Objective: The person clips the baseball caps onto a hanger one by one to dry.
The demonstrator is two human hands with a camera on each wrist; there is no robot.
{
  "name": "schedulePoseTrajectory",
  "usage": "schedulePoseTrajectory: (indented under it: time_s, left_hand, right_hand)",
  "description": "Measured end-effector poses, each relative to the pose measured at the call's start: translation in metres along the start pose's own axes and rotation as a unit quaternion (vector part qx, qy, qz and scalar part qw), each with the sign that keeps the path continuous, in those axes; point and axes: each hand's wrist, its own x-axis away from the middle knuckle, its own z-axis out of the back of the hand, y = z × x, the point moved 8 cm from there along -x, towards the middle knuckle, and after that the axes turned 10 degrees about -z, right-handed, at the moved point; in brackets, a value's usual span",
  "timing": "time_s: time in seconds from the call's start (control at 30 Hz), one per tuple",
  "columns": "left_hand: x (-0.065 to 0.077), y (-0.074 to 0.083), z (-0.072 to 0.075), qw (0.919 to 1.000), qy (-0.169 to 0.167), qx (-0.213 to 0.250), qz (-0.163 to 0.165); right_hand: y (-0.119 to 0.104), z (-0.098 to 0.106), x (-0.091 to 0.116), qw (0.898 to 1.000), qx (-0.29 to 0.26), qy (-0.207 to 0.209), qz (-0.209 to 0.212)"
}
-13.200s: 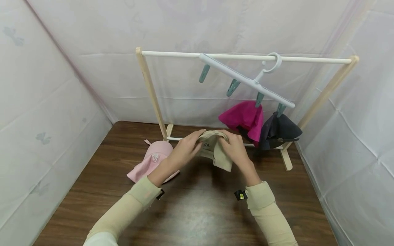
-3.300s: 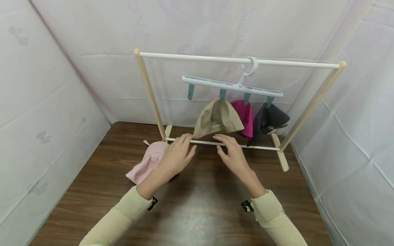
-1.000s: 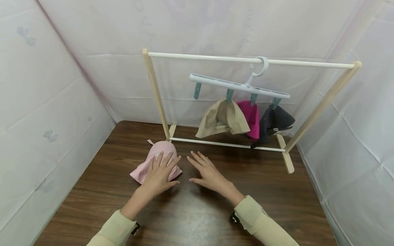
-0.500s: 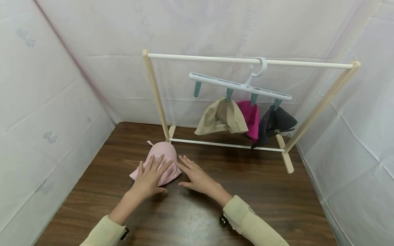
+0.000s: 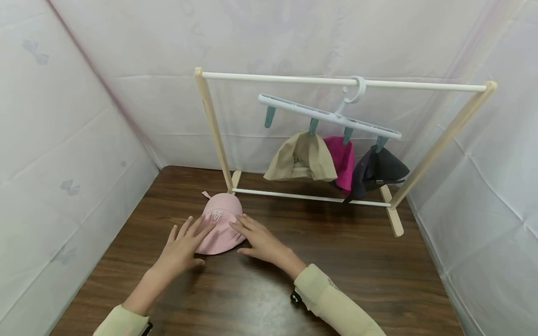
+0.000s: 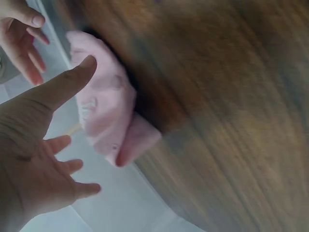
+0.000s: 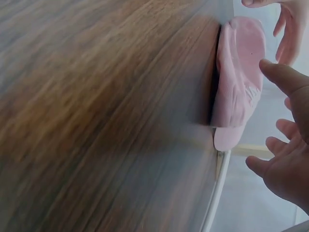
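A pink cap with white lettering lies on the table, its brim toward the person. My left hand hovers at the cap's left side, fingers spread and overlapping its edge in the head view. From the right, my right hand reaches to the cap's other side with straight fingers and the thumb apart. In the left wrist view, the cap shows beyond the left thumb. The right wrist view has the cap in front of the right hand's loosely spread fingers.
A rack with a white top rod and wooden legs stands behind. Its pale-blue hanger carries a beige hat, a magenta hat and a dark cap. The leftmost clip holds nothing. White cloth walls surround the table.
The beige hat, held in both hands at first, now hangs from a clip. Both hands have since come down and left, spreading to either side of the pink cap. The hanger tilts slightly more.
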Motion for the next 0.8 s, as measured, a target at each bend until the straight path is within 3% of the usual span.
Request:
schedulePoseTrajectory:
  time_s: [0.13,0.3,0.63,0.8]
  left_hand:
    - [0.004,0.004,-0.006,0.9995,0.019,-0.01,-0.022]
    - [0.012,0.006,-0.013,0.9986,0.046,-0.011,-0.023]
    - [0.038,0.025,-0.014,0.9941,0.103,-0.029,-0.02]
    - [0.045,0.033,-0.014,0.9926,0.114,-0.04,-0.014]
  right_hand:
    - [-0.002,-0.005,-0.001,0.999,0.033,0.008,0.004]
    - [-0.009,-0.014,-0.001,0.996,0.091,0.014,0.023]
    - [-0.042,-0.029,0.011,0.987,0.13,0.006,0.098]
    - [-0.052,-0.035,0.016,0.984,0.141,0.01,0.107]
